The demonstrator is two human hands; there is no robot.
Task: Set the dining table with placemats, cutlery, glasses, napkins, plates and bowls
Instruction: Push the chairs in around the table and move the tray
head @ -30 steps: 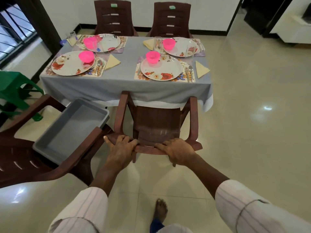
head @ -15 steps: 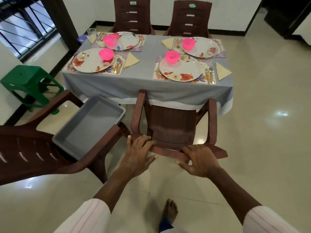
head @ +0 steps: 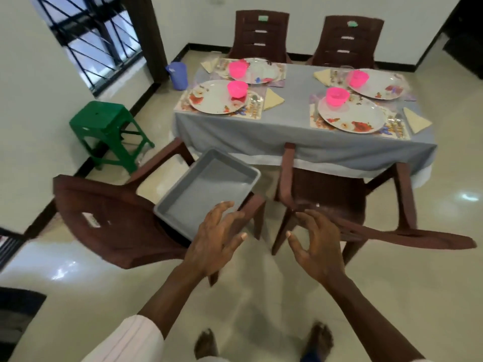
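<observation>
Hovering with nothing held, your left hand (head: 217, 241) and right hand (head: 315, 246) both show fingers spread apart and loosely bent. Just beyond your left fingertips lies the tray (head: 209, 189) on a chair (head: 104, 218). Your right fingertips are near a second chair (head: 339, 194); contact cannot be confirmed. Well beyond both, the table (head: 261, 131) carries four plates (head: 217, 100) with bowls (head: 337, 96), on placemats (head: 254, 113), napkins (head: 273, 99) beside.
</observation>
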